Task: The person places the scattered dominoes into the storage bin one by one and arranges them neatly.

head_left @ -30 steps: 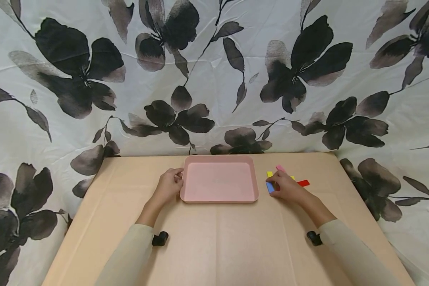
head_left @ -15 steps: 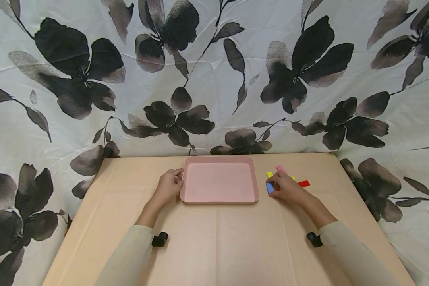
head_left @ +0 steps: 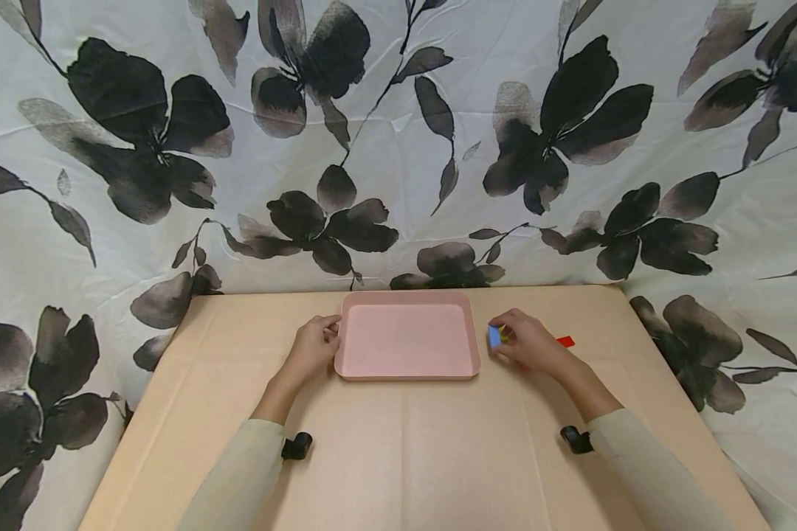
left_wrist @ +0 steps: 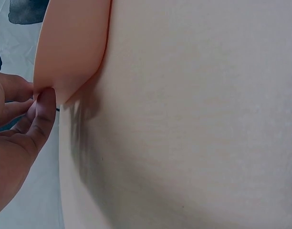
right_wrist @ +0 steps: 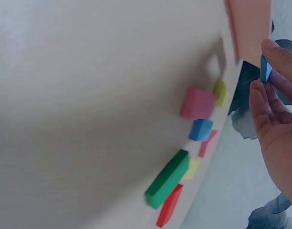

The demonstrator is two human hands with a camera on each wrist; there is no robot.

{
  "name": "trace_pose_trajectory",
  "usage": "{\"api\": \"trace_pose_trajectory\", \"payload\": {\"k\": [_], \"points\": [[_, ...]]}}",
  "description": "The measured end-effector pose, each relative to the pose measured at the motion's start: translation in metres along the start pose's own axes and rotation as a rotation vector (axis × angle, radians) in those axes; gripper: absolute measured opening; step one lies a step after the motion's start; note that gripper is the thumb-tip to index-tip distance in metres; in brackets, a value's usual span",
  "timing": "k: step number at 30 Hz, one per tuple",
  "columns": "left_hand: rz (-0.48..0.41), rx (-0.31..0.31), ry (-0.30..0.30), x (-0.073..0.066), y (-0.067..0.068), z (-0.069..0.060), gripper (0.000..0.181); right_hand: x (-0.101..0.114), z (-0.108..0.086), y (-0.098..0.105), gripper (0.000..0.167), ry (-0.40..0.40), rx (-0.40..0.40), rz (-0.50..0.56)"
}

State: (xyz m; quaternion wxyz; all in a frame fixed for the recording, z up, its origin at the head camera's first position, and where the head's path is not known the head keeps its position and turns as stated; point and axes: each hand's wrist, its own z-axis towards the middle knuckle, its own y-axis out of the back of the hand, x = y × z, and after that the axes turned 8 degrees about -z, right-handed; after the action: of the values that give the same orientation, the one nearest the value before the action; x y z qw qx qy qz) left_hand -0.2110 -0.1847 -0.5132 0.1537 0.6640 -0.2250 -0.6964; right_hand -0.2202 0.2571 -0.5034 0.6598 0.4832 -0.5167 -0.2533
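At the left end of the pink tray point(head_left: 408, 335), my left hand point(head_left: 311, 346) pinches the rim. Thumb and fingers close on its edge in the left wrist view, beside the tray's wall point(left_wrist: 72, 47). Raised off the table, a blue block point(right_wrist: 265, 69) is pinched between the thumb and fingertips of my right hand point(head_left: 531, 343). The same block point(head_left: 494, 337) shows just right of the tray in the head view. Below that hand lie loose blocks: a pink block point(right_wrist: 197, 103), another blue block point(right_wrist: 201, 130), a long green block point(right_wrist: 167, 180) and a red one point(right_wrist: 170, 206).
Small yellow blocks point(right_wrist: 220, 93) and a thin pink piece point(right_wrist: 208, 144) lie near the far edge of the tan table point(head_left: 405, 457). Behind it hangs a white cloth point(head_left: 398, 147) with dark flowers.
My right hand has lifted the blue block and shifted slightly to the left and up with it. My left hand stays at the tray's rim.
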Motion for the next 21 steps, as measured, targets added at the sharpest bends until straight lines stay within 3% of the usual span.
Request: {"api": "trace_pose_trajectory", "payload": {"k": [5, 21], "points": [[-0.018, 0.002, -0.004, 0.000, 0.000, 0.000, 0.046, 0.010, 0.008, 0.006, 0.046, 0.013, -0.037, 0.028], [-0.004, -0.006, -0.006, -0.001, 0.000, 0.000, 0.045, 0.053, 0.045, 0.003, 0.046, 0.082, -0.025, 0.058]]}}
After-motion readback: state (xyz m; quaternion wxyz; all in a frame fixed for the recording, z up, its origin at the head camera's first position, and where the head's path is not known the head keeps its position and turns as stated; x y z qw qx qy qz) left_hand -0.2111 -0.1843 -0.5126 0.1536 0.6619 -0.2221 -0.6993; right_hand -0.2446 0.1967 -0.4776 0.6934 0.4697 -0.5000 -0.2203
